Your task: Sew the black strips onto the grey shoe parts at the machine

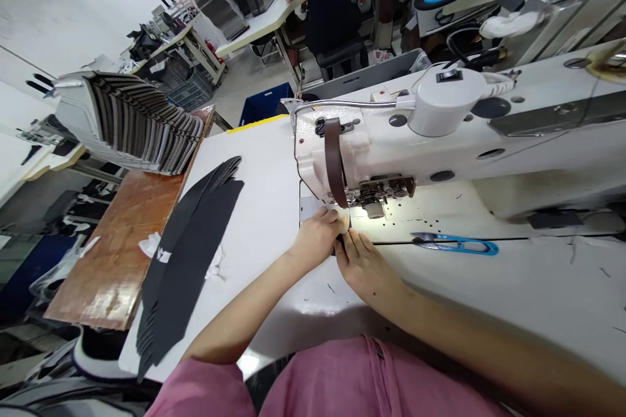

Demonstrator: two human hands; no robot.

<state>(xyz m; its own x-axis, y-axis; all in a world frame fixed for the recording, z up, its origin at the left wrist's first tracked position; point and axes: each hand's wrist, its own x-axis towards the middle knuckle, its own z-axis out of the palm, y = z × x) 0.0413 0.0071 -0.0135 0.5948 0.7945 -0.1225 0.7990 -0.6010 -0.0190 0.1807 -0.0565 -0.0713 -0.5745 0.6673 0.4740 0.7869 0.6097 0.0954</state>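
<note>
In the head view, both hands meet at the centre of the frame, just in front of the sewing machine's (362,150) needle area, seemingly so that the work can be steered from both sides. The left hand (320,234) has its fingers curled inward beside a small pale piece (345,218); I cannot tell whether they pinch it. The right hand (369,273) lies nearly flat, fingers stretched forward, probably to steady the work against the surface; whether they grip anything is hidden. A small dark piece (338,247) shows between the hands, mostly covered by them. Blue snips (457,244) lie right of centre, near the right hand, presumably for easy reach. At left of centre, black pieces (188,267) lie fanned and overlapping on the white counter (274,176), an arrangement that would make single ones easy to lift while leaving the space by the needle free. Upper left, grey layered pieces (141,120) stand stacked on a wooden counter (105,260), apart from the black ones.
</note>
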